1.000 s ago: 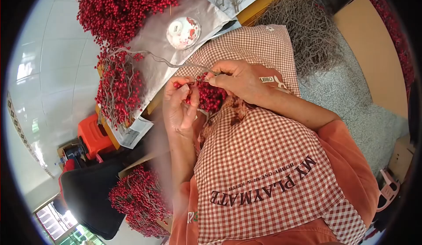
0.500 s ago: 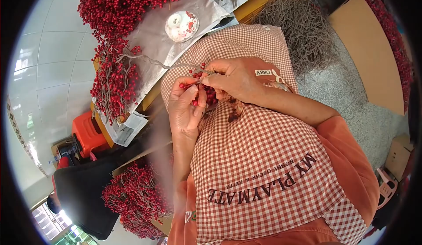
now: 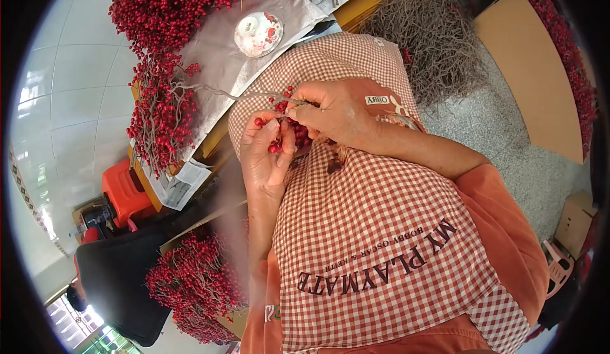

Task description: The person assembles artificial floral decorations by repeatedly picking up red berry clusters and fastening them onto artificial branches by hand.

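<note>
A thin grey-brown branch (image 3: 222,93) runs from the berry stems at the left of the table into my right hand (image 3: 337,114), whose fingers are closed on its end. Close against it, my left hand (image 3: 265,154) pinches a small sprig of red berries (image 3: 275,145) between thumb and fingers. The two sets of fingertips nearly meet, and the exact contact there is too small to tell. More red berries (image 3: 298,135) lie behind and below the fingers, over the checked apron (image 3: 375,214).
A large heap of red berries (image 3: 171,11) and an upturned patterned bowl (image 3: 258,34) are on the covered table (image 3: 216,55). Bare twigs (image 3: 438,42) are piled beyond my right arm, near a cardboard box (image 3: 530,68). A person in black (image 3: 121,284) is at lower left, beside more berries (image 3: 194,284).
Both hands have shifted slightly in view, still together at the branch end. A few berries now show above the fingers, beside the branch. The view has moved a little.
</note>
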`<state>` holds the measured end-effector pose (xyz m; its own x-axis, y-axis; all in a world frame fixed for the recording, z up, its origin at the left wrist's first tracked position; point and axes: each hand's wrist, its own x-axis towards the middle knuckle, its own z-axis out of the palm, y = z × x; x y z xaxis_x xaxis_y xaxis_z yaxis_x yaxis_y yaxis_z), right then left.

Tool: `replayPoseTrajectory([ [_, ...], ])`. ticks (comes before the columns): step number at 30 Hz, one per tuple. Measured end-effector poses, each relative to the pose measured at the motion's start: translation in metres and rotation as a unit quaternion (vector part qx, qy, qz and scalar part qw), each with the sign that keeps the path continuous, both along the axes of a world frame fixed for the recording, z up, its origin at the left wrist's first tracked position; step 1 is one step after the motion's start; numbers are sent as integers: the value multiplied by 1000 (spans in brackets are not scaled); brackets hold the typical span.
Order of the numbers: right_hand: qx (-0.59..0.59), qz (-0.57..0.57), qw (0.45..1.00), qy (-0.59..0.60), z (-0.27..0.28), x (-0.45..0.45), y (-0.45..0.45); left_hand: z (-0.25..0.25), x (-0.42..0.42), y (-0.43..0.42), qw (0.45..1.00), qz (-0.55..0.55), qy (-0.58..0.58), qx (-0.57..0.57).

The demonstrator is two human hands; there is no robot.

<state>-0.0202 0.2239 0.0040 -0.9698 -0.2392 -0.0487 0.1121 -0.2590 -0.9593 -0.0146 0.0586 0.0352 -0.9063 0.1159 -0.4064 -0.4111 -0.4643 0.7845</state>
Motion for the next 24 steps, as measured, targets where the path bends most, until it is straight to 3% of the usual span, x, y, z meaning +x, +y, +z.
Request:
replayPoseTrajectory([
  [22, 49, -39, 997, 53, -7, 1, -2, 0, 1, 5, 1000, 17, -2, -22],
  [24, 102, -67, 985, 124, -7, 1, -1, -1, 1, 5, 1000, -1, 5, -24],
])
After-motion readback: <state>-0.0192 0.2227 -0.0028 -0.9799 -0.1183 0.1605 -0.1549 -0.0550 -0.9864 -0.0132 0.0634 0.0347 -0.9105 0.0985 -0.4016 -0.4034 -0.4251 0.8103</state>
